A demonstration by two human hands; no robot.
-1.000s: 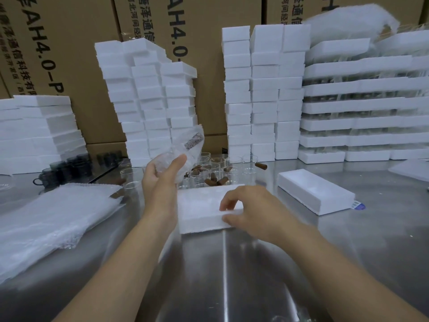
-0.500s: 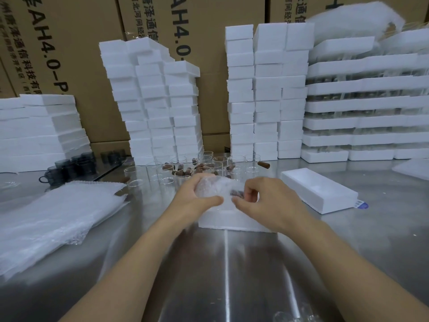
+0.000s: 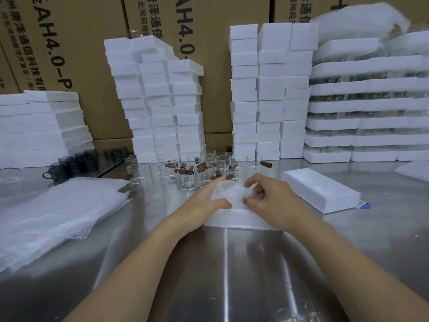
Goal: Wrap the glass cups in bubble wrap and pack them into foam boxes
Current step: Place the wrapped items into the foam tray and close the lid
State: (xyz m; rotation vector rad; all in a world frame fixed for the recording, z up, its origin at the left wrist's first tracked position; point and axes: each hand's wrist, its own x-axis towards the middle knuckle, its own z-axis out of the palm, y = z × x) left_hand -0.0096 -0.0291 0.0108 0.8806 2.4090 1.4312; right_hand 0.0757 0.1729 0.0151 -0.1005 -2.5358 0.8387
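I see my left hand (image 3: 204,203) curled round the bubble-wrapped cup (image 3: 228,191), thumb over its near side, while my right hand (image 3: 267,198) pinches the wrap's end. The bundle rests in the foam box (image 3: 232,220) on the steel table (image 3: 225,263), with bare glass cups (image 3: 188,180) just behind

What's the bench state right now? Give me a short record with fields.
left grip: holds the bubble-wrapped bundle over the near foam box
right grip: pinches the bundle's wrap
second foam box: right of the hands, on the steel table
bubble wrap stack: left of the arms
loose glass cups: clustered behind the hands
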